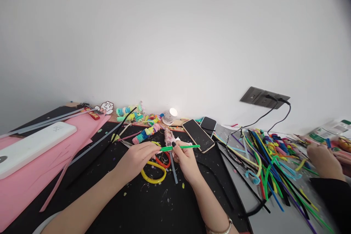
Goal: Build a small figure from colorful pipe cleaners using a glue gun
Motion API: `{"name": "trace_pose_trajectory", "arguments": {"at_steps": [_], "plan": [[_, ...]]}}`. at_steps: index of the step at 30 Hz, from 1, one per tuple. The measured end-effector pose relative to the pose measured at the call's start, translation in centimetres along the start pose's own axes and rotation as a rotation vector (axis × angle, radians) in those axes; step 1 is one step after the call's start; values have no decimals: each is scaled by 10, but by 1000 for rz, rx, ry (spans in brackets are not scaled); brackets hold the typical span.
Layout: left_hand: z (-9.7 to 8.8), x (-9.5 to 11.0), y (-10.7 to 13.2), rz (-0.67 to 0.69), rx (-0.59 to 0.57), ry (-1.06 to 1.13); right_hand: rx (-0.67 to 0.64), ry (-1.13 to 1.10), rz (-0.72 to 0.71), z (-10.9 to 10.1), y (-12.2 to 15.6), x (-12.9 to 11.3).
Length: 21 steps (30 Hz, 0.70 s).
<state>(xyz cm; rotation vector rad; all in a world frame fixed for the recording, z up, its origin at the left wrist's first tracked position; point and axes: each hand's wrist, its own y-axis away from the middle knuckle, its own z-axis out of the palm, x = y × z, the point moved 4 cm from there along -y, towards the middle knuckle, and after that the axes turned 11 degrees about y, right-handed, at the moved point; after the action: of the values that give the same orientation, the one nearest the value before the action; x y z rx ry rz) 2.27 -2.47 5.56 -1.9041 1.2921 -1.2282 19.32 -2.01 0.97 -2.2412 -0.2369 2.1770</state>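
A bright green pipe cleaner (193, 146) runs level between my two hands, low in the middle of the head view. My left hand (141, 158) pinches its left part, where the strands look doubled. The thumb and fingers of my right hand (185, 159) close on it farther right, and a short end sticks out past them. Scissors (153, 181) with a yellow and a red handle loop lie on the black mat just under my hands. Behind the hands are a multicoloured fuzzy roll (145, 134) and a pinkish-white piece (168, 137), partly hidden.
Two phones (198, 135) and a paper cup (168, 117) stand or lie near the wall. Loose pipe cleaners (270, 172) cover the grey board at right, beside a co-worker's hands (323, 161). Pink sheets (74, 135) and a white device (41, 146) lie left. Cables hang from a wall socket (253, 95).
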Motion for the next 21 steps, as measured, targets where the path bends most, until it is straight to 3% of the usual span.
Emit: {"name": "trace_pose_trajectory", "arguments": {"at_steps": [15,21], "plan": [[-1,6,-5,-3,-5,-28,2,-3,8,2,1,-3],[1,-1,1,-47,2,-7,3,-3,6,1,1,-2]]}}
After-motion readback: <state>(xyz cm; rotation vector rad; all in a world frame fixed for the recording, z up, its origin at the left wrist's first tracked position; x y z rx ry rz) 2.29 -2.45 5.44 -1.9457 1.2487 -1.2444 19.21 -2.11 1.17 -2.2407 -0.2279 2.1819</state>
